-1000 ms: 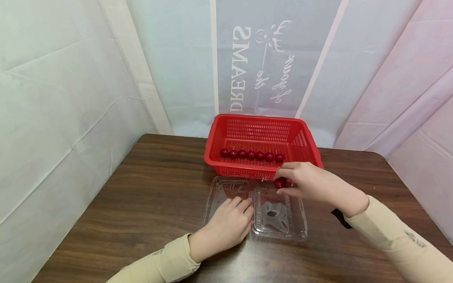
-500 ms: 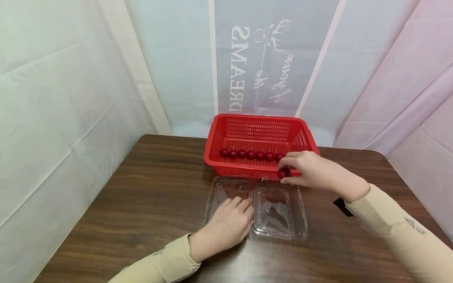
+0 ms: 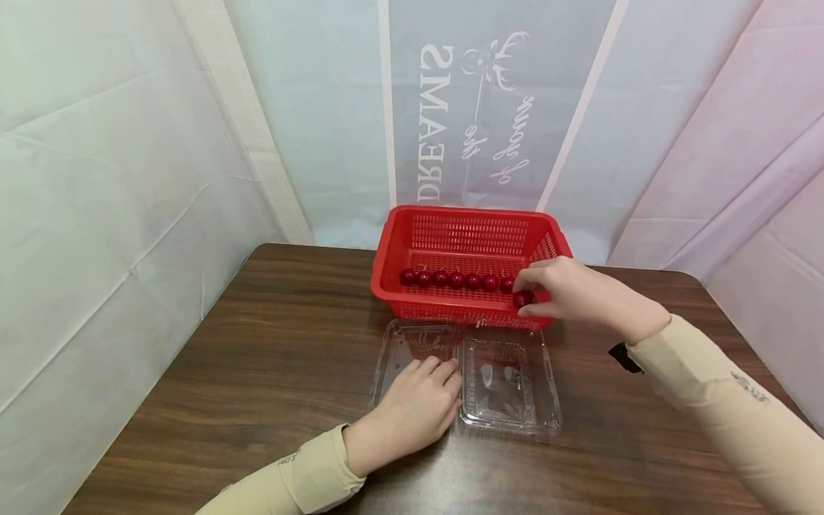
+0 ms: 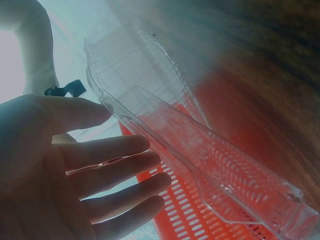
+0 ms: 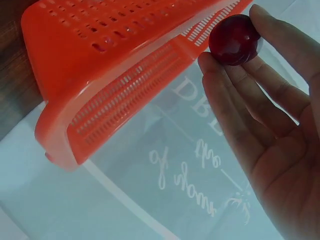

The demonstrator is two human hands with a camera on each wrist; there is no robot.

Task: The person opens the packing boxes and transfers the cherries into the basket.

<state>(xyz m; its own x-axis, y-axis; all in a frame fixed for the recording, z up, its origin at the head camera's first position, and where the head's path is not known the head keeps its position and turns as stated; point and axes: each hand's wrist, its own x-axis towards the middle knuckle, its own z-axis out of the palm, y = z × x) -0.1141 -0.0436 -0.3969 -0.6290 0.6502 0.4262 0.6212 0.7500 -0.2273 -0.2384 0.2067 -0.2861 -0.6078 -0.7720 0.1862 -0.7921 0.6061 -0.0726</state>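
Note:
Between thumb and fingertips, my right hand [image 3: 569, 292] pinches a dark red cherry [image 3: 523, 299] over the front right rim of the red basket [image 3: 412, 299]. The right wrist view shows this cherry [image 5: 232, 42] at the fingertips, beside the basket wall. Several more cherries [image 3: 457, 280] with thin stems lie in a row on the basket floor. My left hand [image 3: 412, 400] rests at the middle fold of a clear plastic clamshell box [image 3: 515, 411], covering part of its left half. In the left wrist view its fingers are straight, fingertips right at the box's edge [image 4: 165, 145].
The clamshell box lies unfolded just in front of the basket on a dark wooden table [image 3: 270, 357]. Behind the table hangs a printed cloth [image 3: 476, 107], with pale cloth at both sides. A black strap [image 3: 624, 357] hangs at the right wrist.
My right hand has carried the cherry from above the clamshell box's right half away from me and slightly right, to the basket's front rim. The left hand has stayed in place.

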